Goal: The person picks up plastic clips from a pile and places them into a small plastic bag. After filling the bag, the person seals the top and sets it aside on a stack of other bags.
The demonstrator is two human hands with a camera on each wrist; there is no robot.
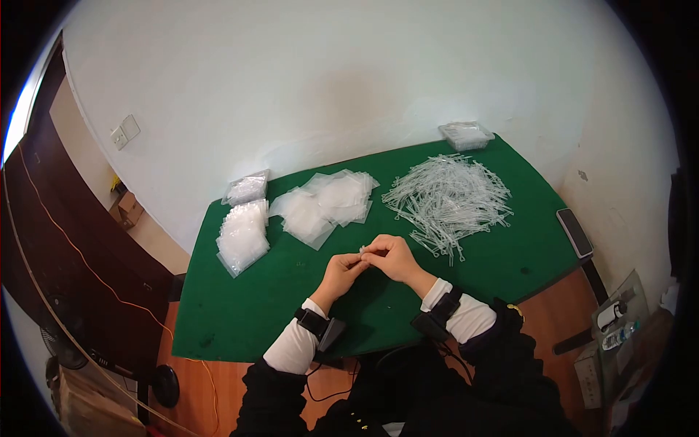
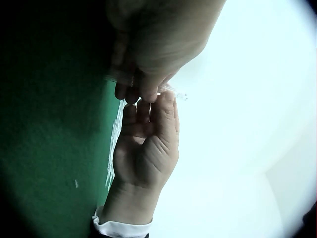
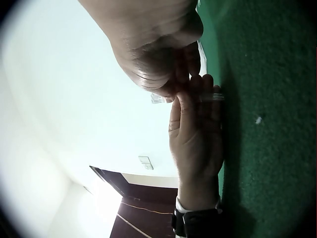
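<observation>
**Two hands meet over the green**

We watch the left hand point(image 1: 342, 276) and right hand point(image 1: 393, 258) both pinch a slim clear plastic piece point(image 3: 213, 97) above the green table point(image 1: 240, 313), nearer us than the bags point(image 1: 346, 195) and stick heap point(image 1: 451, 197). We have room toward the near edge; the phone point(image 1: 575, 233) hugs the right edge. Our wrist views catch plastic ends jutting past the fingers; overhead, just a tip shows.

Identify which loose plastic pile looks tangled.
The rightmost heap of thin, clear plastic strips; the left stack and middle pile are flat, whitish plastic bags.
</observation>
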